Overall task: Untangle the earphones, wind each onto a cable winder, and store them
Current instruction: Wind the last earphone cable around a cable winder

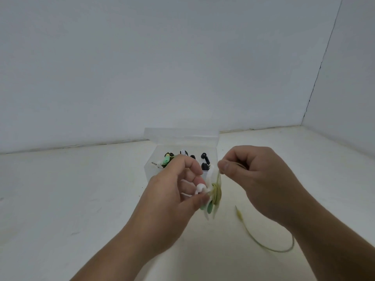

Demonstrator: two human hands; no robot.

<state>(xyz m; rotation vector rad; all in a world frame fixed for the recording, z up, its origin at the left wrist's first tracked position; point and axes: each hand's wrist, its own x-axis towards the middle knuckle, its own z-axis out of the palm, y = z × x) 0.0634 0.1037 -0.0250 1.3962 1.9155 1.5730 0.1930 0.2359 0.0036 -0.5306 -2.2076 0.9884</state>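
My left hand (182,187) grips a white cable winder (211,179) with a white earbud (199,188) pressed against it. Olive-green earphone cable (216,192) is wrapped around the winder's middle. My right hand (257,175) pinches that cable just above the winder, between thumb and forefinger. The loose end of the green cable (269,245) trails in a loop on the table to the right, ending in its plug (239,213). Both hands hover just in front of a clear plastic box (151,169).
The clear box has its lid (180,134) up and holds several wound earphones in black, white and mint green (167,159). It stands on a white table (71,199) against a white wall, with a corner at the right.
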